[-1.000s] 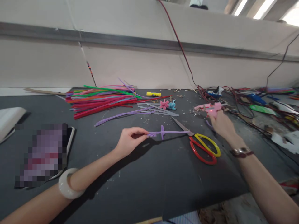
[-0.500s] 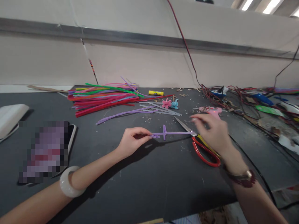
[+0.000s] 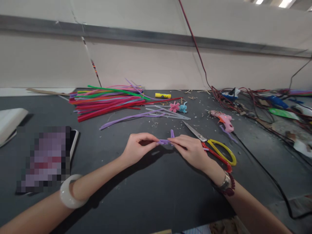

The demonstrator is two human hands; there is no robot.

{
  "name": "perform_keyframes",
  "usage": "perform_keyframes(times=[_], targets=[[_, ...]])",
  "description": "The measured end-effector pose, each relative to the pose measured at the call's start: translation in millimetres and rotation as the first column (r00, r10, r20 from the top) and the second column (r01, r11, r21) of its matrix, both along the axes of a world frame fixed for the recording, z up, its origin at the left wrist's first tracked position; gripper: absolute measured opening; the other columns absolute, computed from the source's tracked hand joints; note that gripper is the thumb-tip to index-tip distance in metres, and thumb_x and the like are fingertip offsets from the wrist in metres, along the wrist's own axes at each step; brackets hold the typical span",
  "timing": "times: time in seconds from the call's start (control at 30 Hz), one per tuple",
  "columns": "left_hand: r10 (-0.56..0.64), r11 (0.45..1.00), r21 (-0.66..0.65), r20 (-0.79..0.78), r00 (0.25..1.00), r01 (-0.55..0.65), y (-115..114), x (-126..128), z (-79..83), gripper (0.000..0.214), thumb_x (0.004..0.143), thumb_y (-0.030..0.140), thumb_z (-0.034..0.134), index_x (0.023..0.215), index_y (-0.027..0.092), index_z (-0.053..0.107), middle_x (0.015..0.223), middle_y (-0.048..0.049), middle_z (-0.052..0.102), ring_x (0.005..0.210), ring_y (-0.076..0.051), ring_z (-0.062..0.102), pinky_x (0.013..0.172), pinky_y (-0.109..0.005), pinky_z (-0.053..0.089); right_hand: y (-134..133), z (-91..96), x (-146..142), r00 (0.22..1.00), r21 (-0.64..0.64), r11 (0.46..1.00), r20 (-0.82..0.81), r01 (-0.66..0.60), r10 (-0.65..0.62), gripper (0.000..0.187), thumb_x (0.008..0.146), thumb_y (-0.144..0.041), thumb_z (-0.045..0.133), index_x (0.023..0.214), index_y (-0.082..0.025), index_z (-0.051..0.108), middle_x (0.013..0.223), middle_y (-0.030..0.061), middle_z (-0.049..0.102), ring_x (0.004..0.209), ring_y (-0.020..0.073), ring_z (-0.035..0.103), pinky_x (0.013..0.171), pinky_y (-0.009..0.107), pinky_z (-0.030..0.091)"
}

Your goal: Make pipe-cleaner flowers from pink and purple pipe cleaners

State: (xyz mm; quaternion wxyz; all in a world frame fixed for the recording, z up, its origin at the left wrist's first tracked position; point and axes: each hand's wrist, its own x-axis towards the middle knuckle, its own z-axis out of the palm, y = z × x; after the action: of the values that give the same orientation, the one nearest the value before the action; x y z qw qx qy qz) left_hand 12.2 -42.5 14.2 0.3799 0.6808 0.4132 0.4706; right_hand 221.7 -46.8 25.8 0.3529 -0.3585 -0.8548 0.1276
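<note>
A purple pipe cleaner (image 3: 163,141) with a folded loop is pinched between my two hands above the dark table. My left hand (image 3: 139,148) grips its left end between thumb and fingertips. Close by on the right, my right hand (image 3: 188,149) pinches it too, beside an upright purple piece (image 3: 172,133) that crosses it. Part of the pipe cleaner is hidden behind my right fingers. Scissors (image 3: 204,138) with one red and one yellow handle lie just beyond my right hand, blades spread a little.
Behind lie a bundle of coloured pipe cleaners (image 3: 107,102), loose purple ones (image 3: 122,121), a yellow glue stick (image 3: 162,96), and pink (image 3: 174,107) and blue flowers (image 3: 183,107). A pink glue gun (image 3: 225,121) with a black cord is at right. A phone (image 3: 45,159) sits left.
My right hand has moved left from above the scissors and now pinches the purple pipe cleaner near my left hand. The scissors' yellow handle and the glue gun have come into fuller view.
</note>
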Motion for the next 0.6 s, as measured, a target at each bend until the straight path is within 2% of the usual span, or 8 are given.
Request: perform_keyframes(times=[0.33,0.6], targets=[[0.009,1.000,0.023,0.016,1.000,-0.010,-0.7,0.3,1.7,0.002,0.067,0.014,0.066,0.067,0.015,0.068,0.070,-0.0040,0.070,0.065,-0.013,0.064,0.062,-0.020,0.052,-2.7,-4.4,-4.2,0.998,0.034,0.999,-0.055,0.007,-0.005,0.019,0.083,-0.013,0.050,0.094,-0.017,0.064,0.083,0.0040,0.068,0.075,0.0135,0.060,0.070,0.027,0.048],[0.008,1.000,0.024,0.043,0.999,-0.009,-0.8,0.7,1.4,0.001,0.066,0.015,0.067,0.066,0.014,0.067,0.070,-0.0049,0.070,0.064,-0.014,0.065,0.062,-0.022,0.053,-3.8,-7.8,-6.7,0.996,0.070,0.997,-0.081,0.029,-0.023,0.015,0.080,-0.015,0.056,0.091,-0.016,0.065,0.076,0.0043,0.067,0.067,0.0124,0.057,0.063,0.025,0.047]])
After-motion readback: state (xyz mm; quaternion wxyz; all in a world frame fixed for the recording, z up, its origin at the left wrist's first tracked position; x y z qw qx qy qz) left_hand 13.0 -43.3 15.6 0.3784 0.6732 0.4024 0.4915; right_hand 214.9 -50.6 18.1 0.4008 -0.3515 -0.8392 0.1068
